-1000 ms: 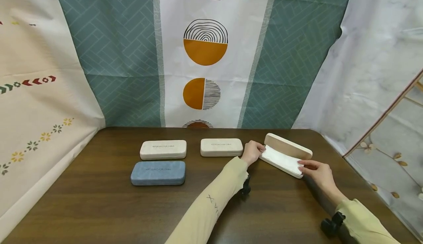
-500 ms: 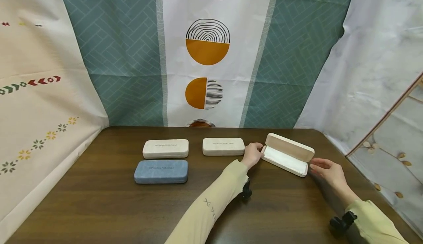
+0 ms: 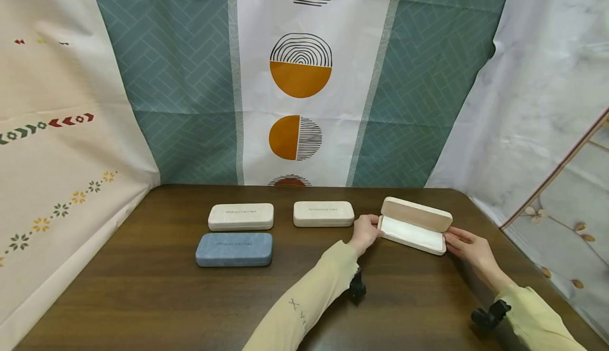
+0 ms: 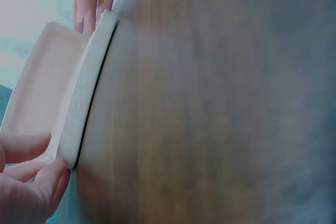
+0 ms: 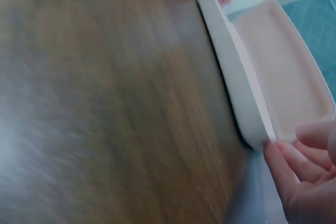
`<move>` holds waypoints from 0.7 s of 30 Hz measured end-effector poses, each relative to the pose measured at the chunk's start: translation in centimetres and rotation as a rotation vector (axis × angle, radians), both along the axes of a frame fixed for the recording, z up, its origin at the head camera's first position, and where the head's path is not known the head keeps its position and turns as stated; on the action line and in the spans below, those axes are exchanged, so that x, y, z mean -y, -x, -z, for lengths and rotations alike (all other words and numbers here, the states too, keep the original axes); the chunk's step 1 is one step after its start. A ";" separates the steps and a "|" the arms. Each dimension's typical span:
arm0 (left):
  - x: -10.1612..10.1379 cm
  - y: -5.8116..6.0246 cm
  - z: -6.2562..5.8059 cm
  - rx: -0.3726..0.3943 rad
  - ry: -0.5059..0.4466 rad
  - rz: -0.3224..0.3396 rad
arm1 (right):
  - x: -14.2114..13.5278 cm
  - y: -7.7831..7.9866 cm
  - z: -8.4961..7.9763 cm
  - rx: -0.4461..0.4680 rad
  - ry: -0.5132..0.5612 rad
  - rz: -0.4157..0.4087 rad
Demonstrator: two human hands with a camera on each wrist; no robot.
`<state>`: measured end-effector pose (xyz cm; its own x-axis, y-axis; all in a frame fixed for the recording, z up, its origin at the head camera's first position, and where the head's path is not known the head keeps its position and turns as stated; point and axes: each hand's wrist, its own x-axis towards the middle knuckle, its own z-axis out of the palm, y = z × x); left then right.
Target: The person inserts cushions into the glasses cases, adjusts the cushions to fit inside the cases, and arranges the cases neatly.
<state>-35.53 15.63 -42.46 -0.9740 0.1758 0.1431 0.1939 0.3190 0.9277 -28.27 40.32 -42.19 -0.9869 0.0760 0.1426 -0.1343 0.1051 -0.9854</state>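
An open cream glasses case (image 3: 413, 241) stands at the right of the table, its lid (image 3: 418, 214) tipped back. Flat inside its base lies a white cloth (image 3: 412, 231). My left hand (image 3: 365, 232) holds the case's left end between thumb and fingers. At the opposite end, my right hand (image 3: 471, 249) grips the corner with curled fingers. In the left wrist view, left fingertips (image 4: 52, 174) meet the base's front corner. The right wrist view has right fingertips (image 5: 278, 153) at the other corner, with the pinkish lining of the lid (image 5: 283, 66) beyond.
Two shut cream glasses cases, one (image 3: 323, 214) beside my left hand and one (image 3: 241, 217) farther left, lie on the brown table (image 3: 190, 308). A blue glasses case (image 3: 234, 249) sits in front of the left one. Patterned cloths (image 3: 304, 102) hang behind and at the sides.
My right hand has left the white cloth, drawn off to the right, and come to the case's right end. The cloth now lies inside. The open case has turned slightly, its right end farther right.
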 end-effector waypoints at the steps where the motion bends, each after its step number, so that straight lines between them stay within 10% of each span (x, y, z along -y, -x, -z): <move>1: 0.0 -0.2 0.0 -0.010 0.004 -0.009 | -0.2 0.1 0.1 -0.008 0.014 -0.019; 21: 1.1 -2.9 0.6 -0.044 -0.074 -0.120 | -0.1 2.1 -0.2 0.042 -0.155 -0.113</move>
<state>-32.62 14.52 -43.02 -0.9798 0.0456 0.1946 0.1996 0.2732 0.9410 -30.33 40.43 -41.98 -0.9932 -0.0549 0.1027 -0.1131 0.2429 -0.9634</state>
